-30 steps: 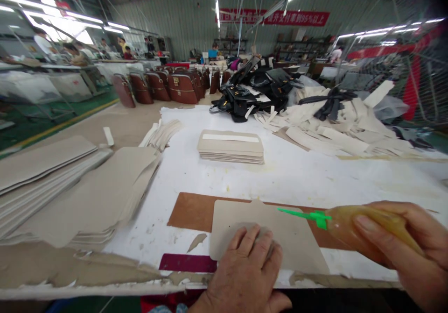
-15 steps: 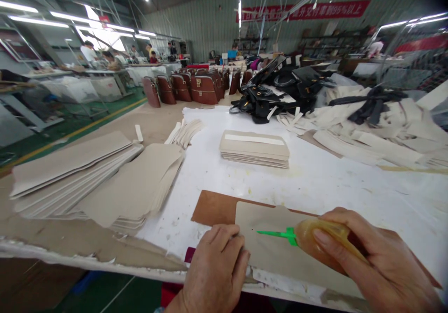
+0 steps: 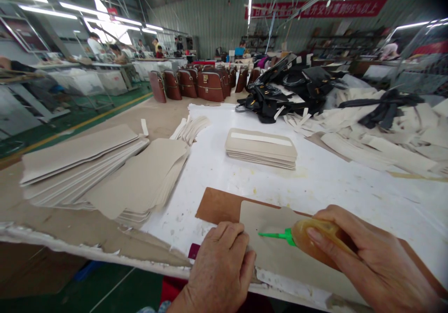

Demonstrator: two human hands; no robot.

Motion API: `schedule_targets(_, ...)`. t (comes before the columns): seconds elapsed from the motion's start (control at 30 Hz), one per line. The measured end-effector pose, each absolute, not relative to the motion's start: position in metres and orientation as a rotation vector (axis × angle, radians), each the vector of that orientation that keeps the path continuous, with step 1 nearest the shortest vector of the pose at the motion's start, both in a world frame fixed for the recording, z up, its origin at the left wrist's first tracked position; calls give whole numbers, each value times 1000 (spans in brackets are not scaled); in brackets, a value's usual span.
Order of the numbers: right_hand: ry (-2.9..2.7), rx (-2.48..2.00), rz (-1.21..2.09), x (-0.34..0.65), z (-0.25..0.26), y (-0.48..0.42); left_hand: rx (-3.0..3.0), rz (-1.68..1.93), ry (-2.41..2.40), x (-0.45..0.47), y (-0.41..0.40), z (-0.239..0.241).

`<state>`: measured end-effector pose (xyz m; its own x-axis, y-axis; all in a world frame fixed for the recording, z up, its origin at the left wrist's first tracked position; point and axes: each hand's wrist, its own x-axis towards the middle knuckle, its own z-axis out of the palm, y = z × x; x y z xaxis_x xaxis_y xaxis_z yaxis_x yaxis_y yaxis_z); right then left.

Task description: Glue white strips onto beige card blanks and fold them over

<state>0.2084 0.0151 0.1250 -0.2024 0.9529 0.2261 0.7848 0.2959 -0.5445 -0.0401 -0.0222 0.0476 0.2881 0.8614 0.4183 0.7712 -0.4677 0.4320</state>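
Pressing flat at the bottom centre of the head view, the left hand [image 3: 220,268] rests with fingers together on the near left edge of a grey card panel [image 3: 276,252]. That panel lies on a brown sheet [image 3: 217,205] on the white table [image 3: 329,182]. At lower right, the right hand [image 3: 371,261] is clamped around an amber glue bottle [image 3: 315,240], its green nozzle [image 3: 275,234] pointing left over the panel. A stack of grey panels [image 3: 261,147] sits mid-frame.
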Motion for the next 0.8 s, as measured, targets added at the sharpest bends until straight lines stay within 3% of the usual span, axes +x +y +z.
schedule_targets(0.33, -2322, -1131, 322, 203, 127, 36, 2398, 934, 1531, -39, -21, 52)
schedule_targets(0.53, -2348, -1194, 214, 207, 134, 38, 2385, 925, 1542, -39, -22, 47)
schedule_targets(0.8, -2195, -1418, 324, 207, 131, 20, 2392, 922, 1547, -40, -23, 48)
